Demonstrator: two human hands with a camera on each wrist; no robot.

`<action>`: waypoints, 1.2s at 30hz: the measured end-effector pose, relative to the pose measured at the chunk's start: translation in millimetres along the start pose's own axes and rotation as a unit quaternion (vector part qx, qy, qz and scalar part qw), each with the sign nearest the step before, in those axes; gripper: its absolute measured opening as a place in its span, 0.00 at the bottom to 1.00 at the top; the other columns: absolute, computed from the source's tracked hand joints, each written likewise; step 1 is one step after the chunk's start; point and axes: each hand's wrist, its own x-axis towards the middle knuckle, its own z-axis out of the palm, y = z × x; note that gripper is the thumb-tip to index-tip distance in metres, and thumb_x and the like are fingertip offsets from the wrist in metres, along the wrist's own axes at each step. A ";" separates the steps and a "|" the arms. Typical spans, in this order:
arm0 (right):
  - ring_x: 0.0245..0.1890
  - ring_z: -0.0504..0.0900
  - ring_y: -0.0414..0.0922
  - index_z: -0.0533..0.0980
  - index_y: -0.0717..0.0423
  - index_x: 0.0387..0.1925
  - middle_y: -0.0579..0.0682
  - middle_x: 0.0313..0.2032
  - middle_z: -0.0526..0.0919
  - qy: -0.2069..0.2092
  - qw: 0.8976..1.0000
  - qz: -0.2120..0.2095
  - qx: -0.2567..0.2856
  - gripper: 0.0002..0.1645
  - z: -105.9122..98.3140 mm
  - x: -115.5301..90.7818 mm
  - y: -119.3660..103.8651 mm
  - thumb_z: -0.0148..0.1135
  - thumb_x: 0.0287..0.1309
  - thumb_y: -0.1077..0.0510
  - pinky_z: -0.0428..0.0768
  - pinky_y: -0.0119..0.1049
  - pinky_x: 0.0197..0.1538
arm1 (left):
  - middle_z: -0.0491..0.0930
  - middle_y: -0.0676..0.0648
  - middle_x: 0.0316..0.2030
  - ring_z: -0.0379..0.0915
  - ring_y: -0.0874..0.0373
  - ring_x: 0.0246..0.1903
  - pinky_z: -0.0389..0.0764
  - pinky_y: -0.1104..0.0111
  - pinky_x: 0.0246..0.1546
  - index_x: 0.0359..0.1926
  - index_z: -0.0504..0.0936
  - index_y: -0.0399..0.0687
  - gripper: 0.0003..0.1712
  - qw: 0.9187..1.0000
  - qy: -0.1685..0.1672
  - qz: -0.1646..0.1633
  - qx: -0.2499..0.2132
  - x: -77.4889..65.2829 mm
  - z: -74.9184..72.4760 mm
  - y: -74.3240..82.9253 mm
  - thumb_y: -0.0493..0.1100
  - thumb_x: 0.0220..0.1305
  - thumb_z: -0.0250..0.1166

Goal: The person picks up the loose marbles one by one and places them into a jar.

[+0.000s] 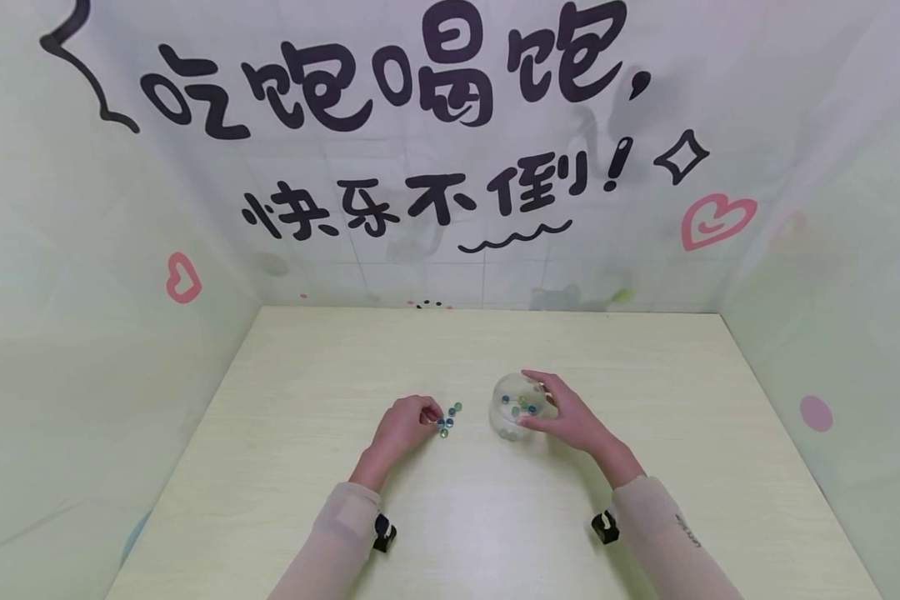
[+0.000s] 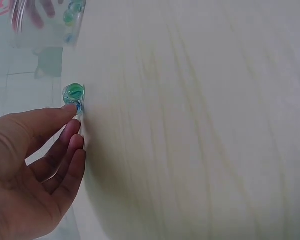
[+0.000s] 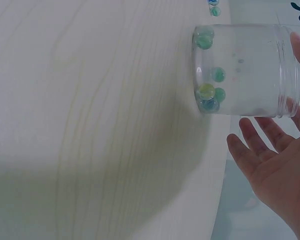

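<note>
Several blue and green glass marbles (image 1: 450, 423) lie in a small cluster on the table. My left hand (image 1: 405, 429) is at their left side, thumb and curled fingers pinching at a blue marble (image 2: 78, 107). Just beyond those fingertips sits a green marble (image 2: 75, 91). To the right of the cluster a clear plastic jar (image 3: 245, 65) stands upright, with several green, blue and yellowish marbles (image 3: 206, 91) on its bottom. My right hand (image 1: 570, 418) holds this jar near its rim, thumb on one side and index finger on the other; the other fingers spread beside it.
A pale wood-grain table (image 1: 330, 350) lies under everything. White cloth walls with black lettering (image 1: 442, 200) and pink hearts enclose its back and sides. Black wrist cameras (image 1: 384, 532) hang at both sleeves.
</note>
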 end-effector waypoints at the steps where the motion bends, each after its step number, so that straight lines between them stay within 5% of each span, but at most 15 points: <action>1: 0.73 0.61 0.61 0.59 0.52 0.74 0.60 0.72 0.62 0.000 1.000 -0.001 0.000 0.47 0.1 -0.1 0.5 0.71 0.59 0.51 0.65 0.61 0.72 | 0.82 0.53 0.30 0.75 0.62 0.31 0.78 0.68 0.35 0.36 0.85 0.50 0.05 1.000 -0.001 -0.001 0.003 0.0 0.3 0.5 0.37 0.59 0.71; 11: 0.72 0.62 0.61 0.59 0.53 0.74 0.60 0.72 0.63 0.001 1.000 -0.006 0.000 0.47 0.8 -0.1 0.8 0.71 0.58 0.51 0.65 0.61 0.71 | 0.82 0.53 0.30 0.75 0.62 0.31 0.78 0.69 0.35 0.36 0.85 0.51 0.04 1.000 0.001 -0.011 0.010 -2.0 -0.8 3.0 0.39 0.60 0.71; 36: 0.72 0.62 0.62 0.59 0.53 0.74 0.61 0.72 0.63 0.001 1.000 -0.003 0.000 0.47 0.3 -1.5 -0.1 0.71 0.58 0.51 0.65 0.62 0.71 | 0.85 0.48 0.36 0.79 0.59 0.35 0.83 0.66 0.40 0.40 0.85 0.46 0.06 0.994 0.039 0.019 -0.103 -0.4 -8.9 13.0 0.35 0.61 0.69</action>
